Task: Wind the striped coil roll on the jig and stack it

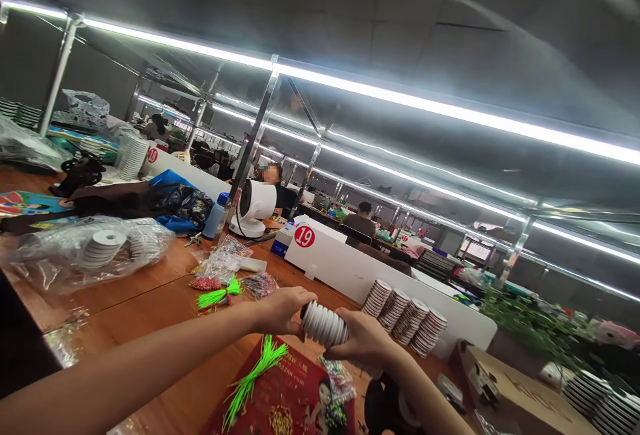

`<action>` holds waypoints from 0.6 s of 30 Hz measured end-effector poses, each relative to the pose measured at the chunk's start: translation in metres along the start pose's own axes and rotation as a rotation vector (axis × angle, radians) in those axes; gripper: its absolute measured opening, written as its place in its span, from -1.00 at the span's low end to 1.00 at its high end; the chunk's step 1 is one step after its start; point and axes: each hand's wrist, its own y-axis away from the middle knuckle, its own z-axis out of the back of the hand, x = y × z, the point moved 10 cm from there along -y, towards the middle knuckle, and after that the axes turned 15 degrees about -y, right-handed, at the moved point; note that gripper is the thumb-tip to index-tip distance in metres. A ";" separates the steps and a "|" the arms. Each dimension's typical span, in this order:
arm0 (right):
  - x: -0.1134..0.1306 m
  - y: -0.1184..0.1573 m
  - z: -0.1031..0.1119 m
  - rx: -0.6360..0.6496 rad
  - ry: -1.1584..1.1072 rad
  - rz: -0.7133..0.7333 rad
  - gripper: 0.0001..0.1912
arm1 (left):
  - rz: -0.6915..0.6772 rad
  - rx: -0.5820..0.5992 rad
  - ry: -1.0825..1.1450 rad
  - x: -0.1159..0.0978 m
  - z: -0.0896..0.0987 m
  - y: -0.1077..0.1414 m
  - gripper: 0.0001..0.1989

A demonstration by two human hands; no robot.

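Observation:
My left hand and my right hand grip opposite ends of a short stack of white ribbed discs, held in the air above the wooden table. Below them lies a red printed card with a bundle of neon-green cords on it. Another green tassel bundle lies beyond my left hand. Several similar white stacks stand in a row beyond my right hand, against a white divider board marked 19.
A clear plastic bag holds white rolls at the left. Small bags of beads lie around the green cords. Farther back stand a white fan and a blue bottle. A cardboard box sits at the lower right. Co-workers sit at distant tables.

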 end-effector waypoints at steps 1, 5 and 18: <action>0.001 0.000 0.001 0.002 -0.001 0.002 -0.53 | -0.011 0.019 -0.019 -0.002 0.002 -0.002 -0.62; 0.007 0.004 0.001 -0.024 0.017 0.002 -0.37 | -0.028 0.046 -0.132 -0.010 0.007 -0.009 -0.56; 0.018 -0.004 0.000 -0.150 0.154 0.059 -0.59 | -0.084 -0.145 -0.246 -0.013 -0.001 -0.009 -0.64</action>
